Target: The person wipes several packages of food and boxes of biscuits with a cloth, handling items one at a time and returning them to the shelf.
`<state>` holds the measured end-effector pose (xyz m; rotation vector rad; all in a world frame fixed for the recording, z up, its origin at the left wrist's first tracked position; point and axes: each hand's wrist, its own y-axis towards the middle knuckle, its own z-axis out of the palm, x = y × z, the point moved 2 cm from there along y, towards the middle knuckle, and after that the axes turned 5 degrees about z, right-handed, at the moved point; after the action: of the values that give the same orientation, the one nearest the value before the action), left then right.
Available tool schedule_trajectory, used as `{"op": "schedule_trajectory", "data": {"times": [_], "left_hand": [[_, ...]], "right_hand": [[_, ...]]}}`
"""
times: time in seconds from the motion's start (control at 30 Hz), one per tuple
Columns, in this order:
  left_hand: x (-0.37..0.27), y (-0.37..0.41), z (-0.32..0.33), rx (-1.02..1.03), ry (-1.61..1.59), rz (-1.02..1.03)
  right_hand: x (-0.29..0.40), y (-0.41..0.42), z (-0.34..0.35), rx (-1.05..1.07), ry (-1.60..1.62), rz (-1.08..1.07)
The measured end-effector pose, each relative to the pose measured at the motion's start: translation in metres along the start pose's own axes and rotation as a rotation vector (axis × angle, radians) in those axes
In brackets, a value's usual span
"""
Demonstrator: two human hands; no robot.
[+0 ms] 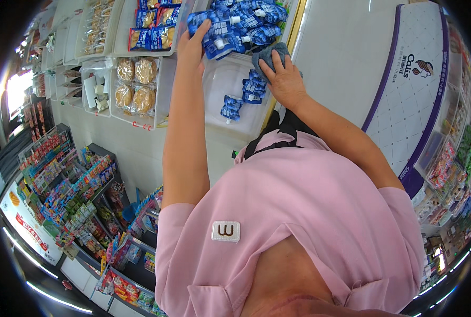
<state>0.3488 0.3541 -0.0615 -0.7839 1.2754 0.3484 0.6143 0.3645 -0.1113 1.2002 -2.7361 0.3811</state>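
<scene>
My left hand (191, 49) grips the near-left edge of a blue spouted pouch (219, 28), its thumb on top and its other fingers mostly hidden. A pile of similar blue pouches (259, 20) with white caps lies just beyond and to the right. My right hand (289, 83) presses a bunched grey cloth (283, 48) against the right rim of a clear plastic bin (215, 79). Inside that bin, a few loose blue pouches (232, 107) rest on the bottom, close to the right hand.
Left of my arm stand bins of round packaged biscuits (140, 85) and blue-wrapped snacks (152, 37). A white display counter with purple edging (401, 91) curves along the right. Racks of small packaged goods (73, 190) fill the lower left.
</scene>
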Motion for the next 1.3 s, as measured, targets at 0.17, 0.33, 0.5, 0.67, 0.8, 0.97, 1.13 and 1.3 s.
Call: {"op": "schedule_trajectory", "data": {"times": [0.17, 0.33, 0.5, 0.67, 0.8, 0.97, 1.13, 1.3], "left_hand": [[0.038, 0.068, -0.001, -0.07, 0.808, 0.065], [0.028, 0.053, 0.01, -0.375, 1.334, 0.501], [0.008, -0.001, 0.006, -0.372, 0.76, 0.854], [0.106, -0.075, -0.04, -0.247, 0.433, 0.211], [0.199, -0.094, -0.046, 0.117, 0.639, -0.174], [0.193, -0.096, -0.009, 0.193, 0.92, -0.196], [0.204, -0.088, -0.013, 0.3, 1.001, -0.159], [0.211, -0.114, -0.003, 0.191, 0.792, 0.051]], "right_hand": [[-0.002, -0.001, 0.007, -0.032, -0.001, -0.005], [0.0, -0.002, 0.004, -0.071, 0.018, -0.02], [-0.004, -0.001, 0.008, -0.118, 0.087, -0.027], [-0.001, -0.002, 0.008, -0.055, 0.018, -0.009], [0.001, -0.002, 0.009, -0.019, 0.007, 0.001], [-0.005, 0.0, 0.014, -0.056, 0.027, 0.003], [-0.002, 0.0, 0.008, -0.097, 0.05, -0.028], [-0.002, 0.0, 0.01, -0.055, 0.024, -0.026]]}}
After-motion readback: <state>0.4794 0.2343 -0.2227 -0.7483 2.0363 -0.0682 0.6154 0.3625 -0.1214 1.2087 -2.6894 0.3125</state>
